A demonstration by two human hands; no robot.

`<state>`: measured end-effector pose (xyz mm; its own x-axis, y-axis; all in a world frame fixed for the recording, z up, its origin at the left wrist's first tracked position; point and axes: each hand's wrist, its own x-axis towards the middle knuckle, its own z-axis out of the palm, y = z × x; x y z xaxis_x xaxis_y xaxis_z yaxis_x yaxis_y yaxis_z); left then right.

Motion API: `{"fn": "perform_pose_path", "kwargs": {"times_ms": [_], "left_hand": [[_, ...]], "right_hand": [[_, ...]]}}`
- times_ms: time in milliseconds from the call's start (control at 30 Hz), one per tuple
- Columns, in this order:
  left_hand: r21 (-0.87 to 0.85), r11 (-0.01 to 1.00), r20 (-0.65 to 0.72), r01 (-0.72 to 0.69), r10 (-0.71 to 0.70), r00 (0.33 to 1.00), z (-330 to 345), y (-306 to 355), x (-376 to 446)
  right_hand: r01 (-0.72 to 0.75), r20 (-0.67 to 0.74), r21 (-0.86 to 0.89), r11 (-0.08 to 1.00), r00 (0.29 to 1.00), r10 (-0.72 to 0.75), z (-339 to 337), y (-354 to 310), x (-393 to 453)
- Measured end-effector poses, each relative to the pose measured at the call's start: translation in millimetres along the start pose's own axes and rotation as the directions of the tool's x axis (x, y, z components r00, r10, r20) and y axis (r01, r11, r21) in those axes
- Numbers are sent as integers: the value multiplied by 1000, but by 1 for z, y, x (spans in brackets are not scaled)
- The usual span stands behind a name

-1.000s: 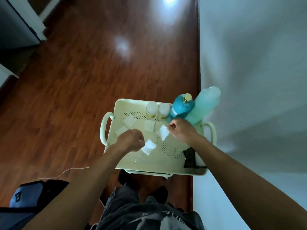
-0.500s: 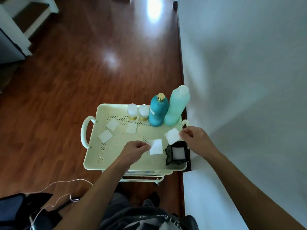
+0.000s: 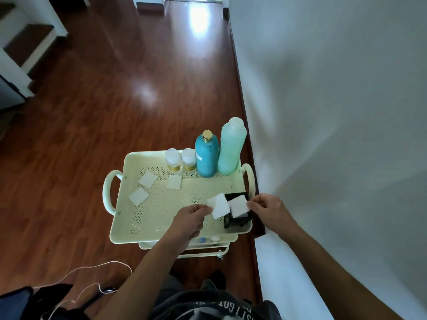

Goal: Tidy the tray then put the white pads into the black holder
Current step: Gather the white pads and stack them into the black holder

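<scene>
A pale yellow perforated tray tops a small cart. The black holder stands at its near right corner. My right hand pinches a white pad right over the holder's opening. My left hand pinches another white pad just left of the holder. Three more white pads lie flat on the tray: one at the far left, one nearer at the left, one in the middle back.
Along the tray's back edge stand two small white-capped jars, a teal bottle with a gold cap and a tall mint bottle. A white wall runs close on the right. A white cable and a dark bag lie on the wooden floor.
Both hands carried their pads to the right, toward the holder. The right hand's pad went from beside the holder to over its opening; the left hand's pad came up next to it.
</scene>
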<state>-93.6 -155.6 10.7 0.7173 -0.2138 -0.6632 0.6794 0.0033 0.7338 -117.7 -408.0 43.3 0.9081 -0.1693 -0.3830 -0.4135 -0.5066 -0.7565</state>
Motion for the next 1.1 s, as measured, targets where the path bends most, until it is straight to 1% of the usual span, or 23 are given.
{"fn": "perform_pose_path", "kwargs": {"times_ms": [100,200,367,500,700,767,933,1033,1100], "left_hand": [[-9,1000,-2,5,-5,1000,-4,-3,1],[-27,1000,-14,9,-9,1000,-7,-5,1],[-32,999,-29,6,-7,1000,-10,-5,3],[-13,1000,-39,0,0,999,-9,-4,4],[31,1000,-63,3,-1,998,-5,2,5],[60,998,-74,-5,9,997,-3,5,5],[143,990,-100,-9,24,995,0,14,5],[161,987,-114,-15,34,993,3,19,7],[169,986,-122,-14,35,992,3,20,9]], "right_hand": [[-9,-27,-9,1000,1000,9,14,8,-2],[62,-80,-173,983,994,-77,21,9,-3],[167,-95,-408,897,970,-224,21,6,-4],[190,-68,-536,823,962,-266,18,6,1],[311,42,-637,705,928,-371,10,-1,11],[317,69,-677,664,926,-371,8,-6,15],[316,182,-739,594,944,-276,12,-20,21],[291,201,-792,536,954,-221,16,-27,23],[279,196,-808,518,958,-210,17,-29,24]]}}
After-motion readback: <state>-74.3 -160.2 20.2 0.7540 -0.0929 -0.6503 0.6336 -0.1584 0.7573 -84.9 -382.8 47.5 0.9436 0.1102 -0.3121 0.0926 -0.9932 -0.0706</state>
